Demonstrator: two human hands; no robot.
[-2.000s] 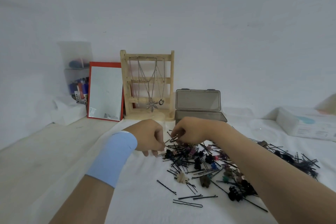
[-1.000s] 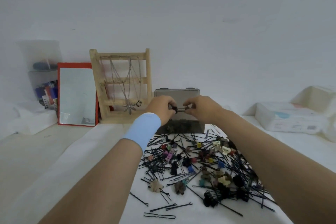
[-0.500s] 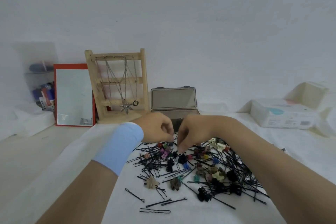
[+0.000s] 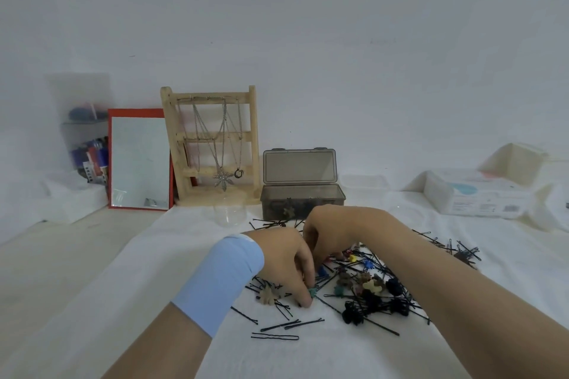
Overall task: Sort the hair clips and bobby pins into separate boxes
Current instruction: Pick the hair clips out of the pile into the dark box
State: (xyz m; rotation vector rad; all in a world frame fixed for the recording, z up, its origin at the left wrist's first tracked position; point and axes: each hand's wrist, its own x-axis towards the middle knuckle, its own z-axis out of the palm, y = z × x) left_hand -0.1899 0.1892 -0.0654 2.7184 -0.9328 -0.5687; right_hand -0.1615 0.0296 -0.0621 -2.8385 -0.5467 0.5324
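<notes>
We could not see the fingertips of the right hand (image 4: 331,231), which were tucked behind the left hand (image 4: 280,258), nor tell whether either hand pinched anything. Both hands covered part of the pile of hair clips and bobby pins (image 4: 369,284). Through the smoky wall of the open box (image 4: 301,204) we made out only dim shapes. The contents of the clear container (image 4: 83,135) at far left were too blurred for us to name.

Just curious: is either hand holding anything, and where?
The left hand seems to pinch a teal clip at its side; the right hand hides its fingers, so I cannot tell.
</notes>
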